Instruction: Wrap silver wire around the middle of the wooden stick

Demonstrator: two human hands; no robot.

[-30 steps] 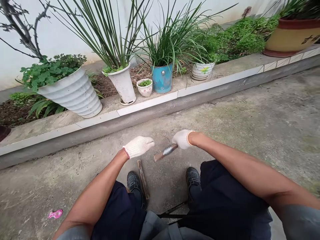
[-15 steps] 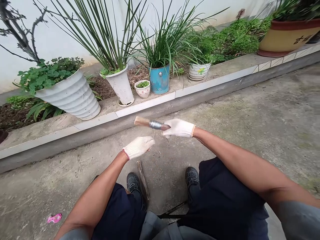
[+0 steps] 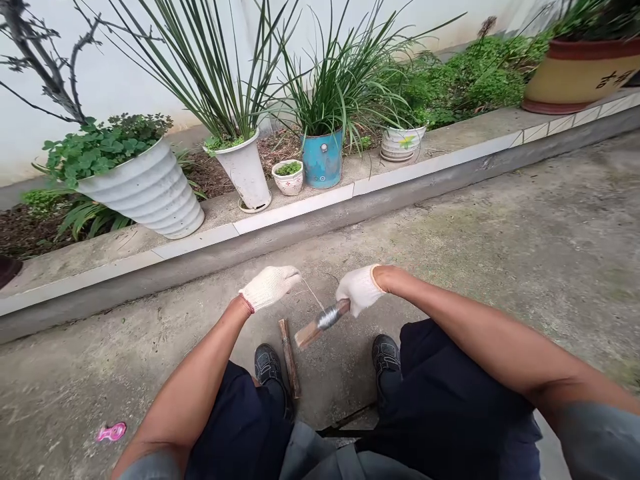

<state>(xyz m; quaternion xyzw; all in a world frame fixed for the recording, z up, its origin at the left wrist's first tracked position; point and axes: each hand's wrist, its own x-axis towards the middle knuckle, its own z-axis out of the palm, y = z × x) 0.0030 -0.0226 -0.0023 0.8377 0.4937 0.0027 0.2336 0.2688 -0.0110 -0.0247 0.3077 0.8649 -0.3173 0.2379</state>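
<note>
Both my hands wear white knit gloves. My right hand (image 3: 358, 289) is closed round a short wooden handle (image 3: 320, 323) with a band of silver wire wound about its middle; its free end points down and to the left. My left hand (image 3: 268, 287) is pinched on a thin wire (image 3: 313, 293) that runs across to the wound band. Below my hands a second wooden stick (image 3: 289, 357) lies on the concrete beside my left shoe (image 3: 267, 364). My right shoe (image 3: 385, 352) is on the other side.
A tiled curb (image 3: 295, 210) runs across in front of me with potted plants on it: a white ribbed pot (image 3: 150, 193), a tall white pot (image 3: 246, 171), a blue pot (image 3: 324, 159), small bowls. A pink scrap (image 3: 111, 433) lies on the ground at left.
My right hand swung the wrapped handle up to level and then down again, so its end now points low to the left. My left hand stayed nearly in place, holding the wire.
</note>
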